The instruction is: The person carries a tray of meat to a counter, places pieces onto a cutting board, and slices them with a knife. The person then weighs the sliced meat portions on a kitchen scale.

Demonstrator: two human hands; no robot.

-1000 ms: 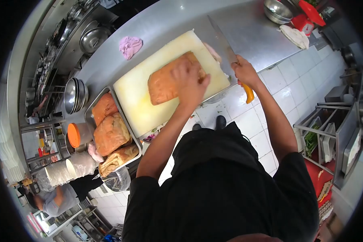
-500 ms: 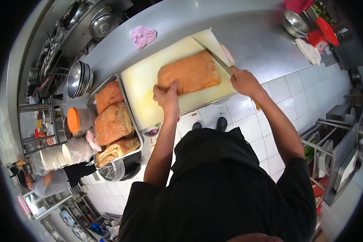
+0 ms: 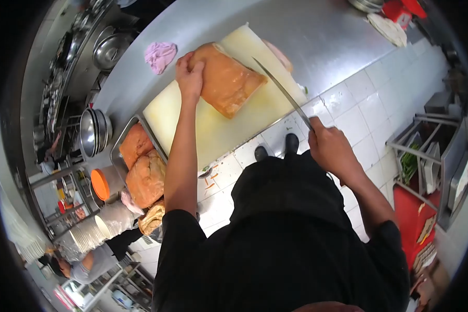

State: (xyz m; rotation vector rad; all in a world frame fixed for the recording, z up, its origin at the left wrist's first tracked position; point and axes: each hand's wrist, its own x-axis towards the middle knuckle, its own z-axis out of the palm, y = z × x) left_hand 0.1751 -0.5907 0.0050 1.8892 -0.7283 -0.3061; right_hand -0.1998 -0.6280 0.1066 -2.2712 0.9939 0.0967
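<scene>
A slab of orange-brown meat (image 3: 229, 80) lies turned at an angle on the white cutting board (image 3: 166, 114). My left hand (image 3: 190, 78) grips its left edge, the thumb on top and the fingers partly hidden. Wrapped round the knife's handle, my right hand (image 3: 332, 145) is at the board's right front corner. The long knife (image 3: 283, 89) points up and left over the board, to the right of the meat and apart from it. Its handle is mostly hidden by the hand.
Left of the board, a metal tray (image 3: 120, 140) holds more meat pieces. Steel bowls (image 3: 94, 132), an orange-lidded tub (image 3: 100, 184) and stacked cups (image 3: 88, 234) stand beyond. A pink cloth (image 3: 160, 56) lies behind the board. Another person (image 3: 91, 262) is at lower left.
The meat has turned and shifted up and left on the board, with my left hand now on its far left edge. My right hand and the knife have moved nearer my body.
</scene>
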